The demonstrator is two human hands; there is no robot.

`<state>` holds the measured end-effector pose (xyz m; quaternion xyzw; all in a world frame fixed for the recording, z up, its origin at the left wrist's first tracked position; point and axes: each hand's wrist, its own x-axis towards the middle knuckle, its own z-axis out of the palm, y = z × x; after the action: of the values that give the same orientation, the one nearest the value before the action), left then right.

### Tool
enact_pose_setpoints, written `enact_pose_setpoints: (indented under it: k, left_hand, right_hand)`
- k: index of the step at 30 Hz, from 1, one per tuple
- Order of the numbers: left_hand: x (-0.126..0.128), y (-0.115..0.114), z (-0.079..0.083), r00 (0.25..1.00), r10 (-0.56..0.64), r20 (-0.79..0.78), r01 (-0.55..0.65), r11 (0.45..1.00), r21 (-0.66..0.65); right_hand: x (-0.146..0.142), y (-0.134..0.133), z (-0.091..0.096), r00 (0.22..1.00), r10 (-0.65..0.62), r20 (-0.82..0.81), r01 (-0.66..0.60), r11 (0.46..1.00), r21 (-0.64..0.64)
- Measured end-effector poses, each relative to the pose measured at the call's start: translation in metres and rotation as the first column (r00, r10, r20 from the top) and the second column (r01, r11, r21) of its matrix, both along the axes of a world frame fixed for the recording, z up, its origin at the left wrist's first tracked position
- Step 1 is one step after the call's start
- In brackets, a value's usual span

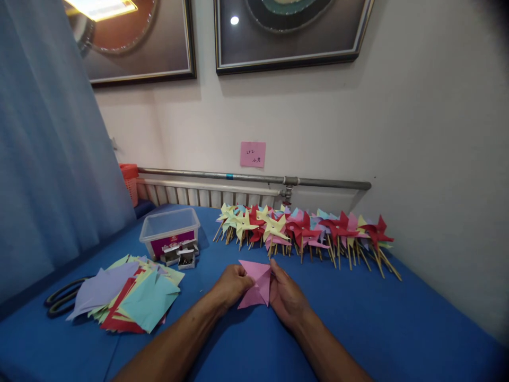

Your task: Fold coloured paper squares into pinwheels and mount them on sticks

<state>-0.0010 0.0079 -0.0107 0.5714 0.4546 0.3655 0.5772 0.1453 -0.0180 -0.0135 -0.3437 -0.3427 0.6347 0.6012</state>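
Note:
Both my hands hold a pink paper square [256, 286] with its corners being folded in, just above the blue table [358, 318]. My left hand [231, 286] pinches its left side, fingers closed on the paper. My right hand [287, 298] grips the right side, thumb on top. A long row of finished paper pinwheels on wooden sticks [302, 231], in yellow, red, pink and purple, lies beyond my hands along the wall.
A stack of coloured cut paper [127, 294] lies at the left, with black scissors [61, 302] beside it. A clear plastic box [170, 231] and small pin boxes [181, 254] stand behind. A radiator pipe [254, 179] runs along the wall; a blue curtain [47, 175] hangs left.

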Motion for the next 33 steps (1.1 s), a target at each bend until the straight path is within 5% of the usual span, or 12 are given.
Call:
enact_pose_setpoints:
  k: [8,19,33]
  left_hand:
    - [-0.001,-0.001,0.006,0.998,-0.013,-0.067,0.012,1.0,-0.015]
    - [-0.002,0.0,0.005,0.999,-0.038,-0.011,0.037,0.998,-0.048]
    - [-0.001,0.002,0.001,0.991,-0.09,-0.097,0.093,0.995,0.025]
  right_hand:
    - [0.002,-0.005,-0.003,0.998,0.002,-0.058,-0.005,0.999,-0.042]
    - [0.0,0.002,-0.016,0.988,-0.059,0.145,0.058,0.998,0.009]
    - [0.004,0.0,-0.012,0.95,-0.103,0.295,0.088,0.994,0.064]
